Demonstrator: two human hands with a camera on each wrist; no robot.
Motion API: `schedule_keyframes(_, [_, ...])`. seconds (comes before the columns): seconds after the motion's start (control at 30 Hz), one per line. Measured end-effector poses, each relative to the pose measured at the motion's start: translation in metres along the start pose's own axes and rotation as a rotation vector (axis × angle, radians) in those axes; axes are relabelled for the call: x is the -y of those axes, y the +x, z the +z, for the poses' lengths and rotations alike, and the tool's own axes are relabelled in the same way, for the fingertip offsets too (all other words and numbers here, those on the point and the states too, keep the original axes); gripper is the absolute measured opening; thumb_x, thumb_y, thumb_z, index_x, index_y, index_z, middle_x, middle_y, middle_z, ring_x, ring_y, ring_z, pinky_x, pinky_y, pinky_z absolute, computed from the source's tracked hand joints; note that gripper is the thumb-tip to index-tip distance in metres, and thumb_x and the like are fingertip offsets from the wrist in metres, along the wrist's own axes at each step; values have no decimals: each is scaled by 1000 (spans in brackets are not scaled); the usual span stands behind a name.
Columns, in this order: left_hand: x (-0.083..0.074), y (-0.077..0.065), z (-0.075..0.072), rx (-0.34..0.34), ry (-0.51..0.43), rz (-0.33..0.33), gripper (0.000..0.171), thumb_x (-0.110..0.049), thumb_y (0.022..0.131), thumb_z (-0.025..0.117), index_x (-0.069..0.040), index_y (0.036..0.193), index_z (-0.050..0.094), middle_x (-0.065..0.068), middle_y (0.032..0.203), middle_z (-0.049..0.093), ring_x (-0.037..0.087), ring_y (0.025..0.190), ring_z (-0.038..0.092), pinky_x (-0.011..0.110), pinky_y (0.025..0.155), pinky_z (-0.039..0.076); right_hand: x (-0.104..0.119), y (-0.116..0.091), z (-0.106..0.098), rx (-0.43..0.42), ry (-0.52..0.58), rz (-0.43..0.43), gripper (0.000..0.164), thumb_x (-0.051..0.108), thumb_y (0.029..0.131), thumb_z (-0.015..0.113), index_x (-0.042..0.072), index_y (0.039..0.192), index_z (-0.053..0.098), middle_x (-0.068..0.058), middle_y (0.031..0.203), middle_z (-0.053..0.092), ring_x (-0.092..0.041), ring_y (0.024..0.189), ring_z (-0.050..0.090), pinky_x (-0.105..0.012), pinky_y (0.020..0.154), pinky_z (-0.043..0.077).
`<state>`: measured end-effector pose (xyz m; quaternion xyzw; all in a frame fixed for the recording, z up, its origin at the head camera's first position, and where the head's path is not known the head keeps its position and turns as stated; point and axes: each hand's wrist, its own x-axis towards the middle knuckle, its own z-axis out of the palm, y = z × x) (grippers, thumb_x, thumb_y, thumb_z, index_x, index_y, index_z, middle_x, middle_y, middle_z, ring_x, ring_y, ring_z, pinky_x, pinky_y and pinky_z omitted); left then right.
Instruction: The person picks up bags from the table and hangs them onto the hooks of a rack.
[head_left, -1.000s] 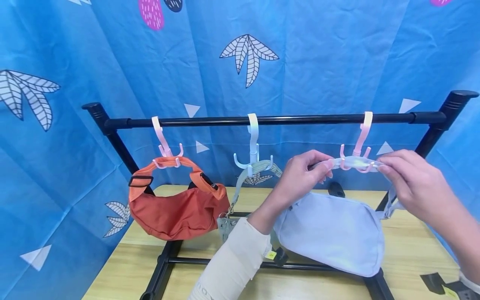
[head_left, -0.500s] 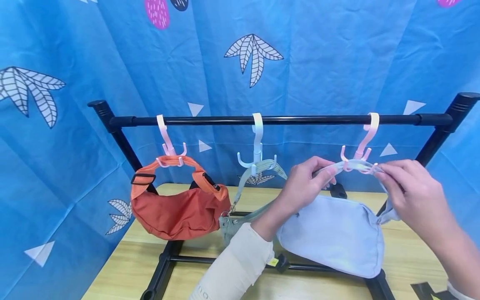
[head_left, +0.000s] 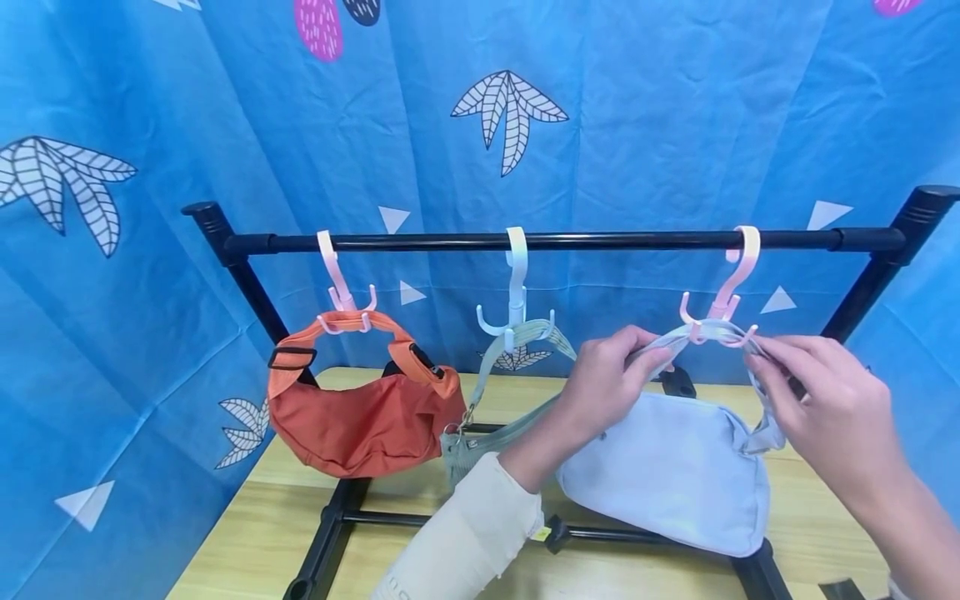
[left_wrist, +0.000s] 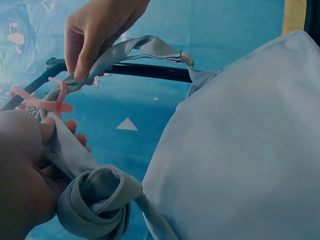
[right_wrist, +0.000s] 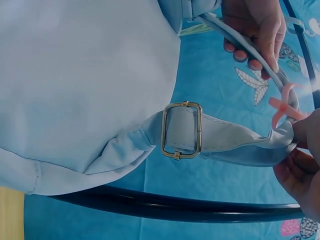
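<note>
A light blue bag hangs below the pink hook hanger on the right of the rack. Its strap passes over the hanger's prongs. Left of the prongs, my left hand pinches the strap between thumb and fingers. On the other side my right hand pinches it in the same way. The left wrist view shows a coiled knot in the strap below my left hand. A metal buckle sits on the strap near my right hand in the right wrist view.
A black rack stands on a wooden table, before a blue patterned curtain. An orange-red bag hangs from the left pink hanger. A green bag, partly behind my left forearm, hangs from the light blue hanger.
Both hands have come down slightly, and the strap bends more steeply down on either side of the prongs. Both hands keep their pinch. The head view has shifted a little.
</note>
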<state>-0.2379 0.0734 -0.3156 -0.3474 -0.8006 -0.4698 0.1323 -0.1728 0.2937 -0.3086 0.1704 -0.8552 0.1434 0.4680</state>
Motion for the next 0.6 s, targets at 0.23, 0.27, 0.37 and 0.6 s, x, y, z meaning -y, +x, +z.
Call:
schedule_keyframes(0.23, [8, -5, -5, -12, 34, 56, 24, -23, 105, 63, -6, 119, 73, 0, 82, 70, 4, 59, 52, 11, 50, 39, 3, -4, -1, -11, 3, 26, 81, 63, 106, 36, -8, 114, 74, -28, 98, 73, -38, 92, 65, 7, 95, 20])
schedule_keyframes(0.27, [9, -6, -6, -12, 41, 62, 25, -22, 105, 62, -6, 121, 73, 1, 85, 72, 3, 60, 53, 10, 51, 41, 3, -5, -1, -12, -2, 28, 82, 64, 106, 35, -8, 115, 74, -28, 99, 73, -38, 93, 64, 7, 95, 20])
schedule_keyframes(0.37, [12, -8, -8, -16, 41, 77, 27, -21, 104, 63, -6, 125, 73, 5, 98, 79, 3, 68, 60, 8, 56, 45, 2, -8, -1, -16, -4, 36, 84, 66, 105, 35, -9, 116, 73, -29, 101, 72, -38, 93, 63, 6, 96, 20])
schedule_keyframes(0.6, [16, -12, -13, -38, 62, 102, 30, -18, 102, 66, -6, 130, 71, 8, 111, 80, 5, 85, 73, 5, 66, 51, 2, -14, -5, -32, -11, 33, 83, 66, 104, 38, -10, 114, 72, -30, 102, 71, -41, 95, 63, 6, 101, 20])
